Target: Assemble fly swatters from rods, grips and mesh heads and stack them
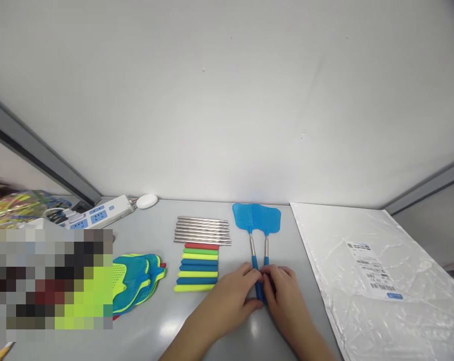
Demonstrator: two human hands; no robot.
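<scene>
Two blue fly swatters lie side by side on the grey table, their heads overlapping. My left hand (236, 293) is closed around the blue handle of the left fly swatter (243, 216), thumb and fingers on either side. On the right fly swatter (272, 220), my right hand (287, 296) is closed over the handle and hides most of it. The fingertips of both hands nearly meet. Left of them lies a row of red, green, yellow and blue handles (199, 267). Above that row is a set of silver metal rods (203, 230).
Stacked blue and yellow-green swatter heads (138, 283) lie on the left, partly behind a pixelated patch. A power strip (106, 213) and a white oval object (147, 201) stand near the wall. On the right is a large white plastic package (339, 250) with a label.
</scene>
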